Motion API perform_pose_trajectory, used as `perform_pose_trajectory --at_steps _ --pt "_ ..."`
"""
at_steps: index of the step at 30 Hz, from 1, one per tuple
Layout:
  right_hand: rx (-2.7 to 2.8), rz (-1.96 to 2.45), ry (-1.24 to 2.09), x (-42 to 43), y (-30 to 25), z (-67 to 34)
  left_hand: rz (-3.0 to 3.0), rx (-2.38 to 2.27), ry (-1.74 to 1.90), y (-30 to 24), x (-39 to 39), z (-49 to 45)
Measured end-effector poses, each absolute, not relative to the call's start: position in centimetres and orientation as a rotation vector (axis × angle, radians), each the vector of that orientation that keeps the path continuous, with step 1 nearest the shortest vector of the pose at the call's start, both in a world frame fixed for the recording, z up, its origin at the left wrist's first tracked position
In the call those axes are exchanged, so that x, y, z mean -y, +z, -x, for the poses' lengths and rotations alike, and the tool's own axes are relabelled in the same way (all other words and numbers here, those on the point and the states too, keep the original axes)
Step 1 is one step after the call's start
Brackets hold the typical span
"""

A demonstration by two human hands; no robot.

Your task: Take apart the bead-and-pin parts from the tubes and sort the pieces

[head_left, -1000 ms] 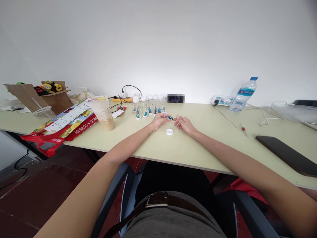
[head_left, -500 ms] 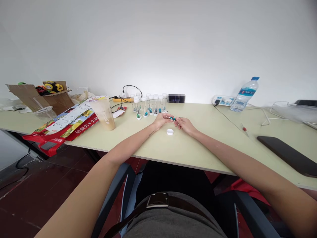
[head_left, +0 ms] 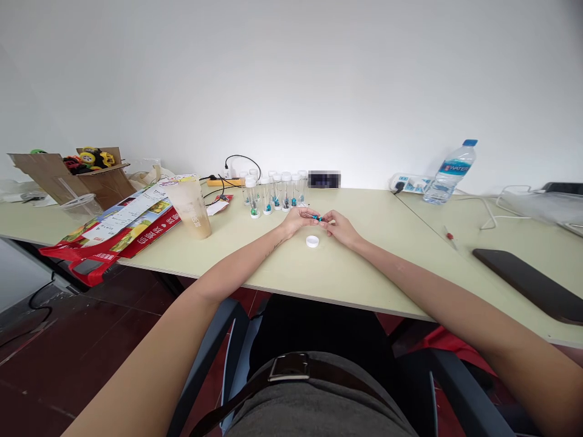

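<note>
My left hand [head_left: 296, 221] rests on the pale green table [head_left: 364, 267] and pinches a small clear tube with a blue-green piece [head_left: 314, 216] lying sideways. My right hand [head_left: 339, 228] meets it from the right, its fingertips pinched on the tube's other end. A loose white cap [head_left: 312, 241] lies on the table just in front of both hands. Behind the hands stands a cluster of several clear capped tubes [head_left: 273, 193] holding blue-green pieces.
An iced drink cup [head_left: 192, 207] and a red printed bag [head_left: 113, 230] lie at left, with a cardboard box of toys [head_left: 86, 173] behind. A water bottle [head_left: 449, 172], a power strip [head_left: 407, 184], cables and a black phone [head_left: 528, 284] are at right.
My right hand has moved left from an open pose beside the tube and closed its fingertips on the tube's end. The left hand has barely moved.
</note>
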State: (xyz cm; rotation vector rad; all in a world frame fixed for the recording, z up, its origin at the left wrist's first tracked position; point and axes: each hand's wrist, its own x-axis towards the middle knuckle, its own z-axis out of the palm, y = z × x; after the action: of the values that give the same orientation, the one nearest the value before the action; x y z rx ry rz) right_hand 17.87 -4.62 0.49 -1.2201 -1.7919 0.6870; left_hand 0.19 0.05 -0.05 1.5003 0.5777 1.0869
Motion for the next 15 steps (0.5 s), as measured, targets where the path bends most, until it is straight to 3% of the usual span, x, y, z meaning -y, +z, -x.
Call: perform_pose_trajectory --at_steps 15 --pt "1.795 1.213 0.638 4.71 0.49 -17.79 -1.484 -0.549 1.112 -0.10 -0.11 -0.12"
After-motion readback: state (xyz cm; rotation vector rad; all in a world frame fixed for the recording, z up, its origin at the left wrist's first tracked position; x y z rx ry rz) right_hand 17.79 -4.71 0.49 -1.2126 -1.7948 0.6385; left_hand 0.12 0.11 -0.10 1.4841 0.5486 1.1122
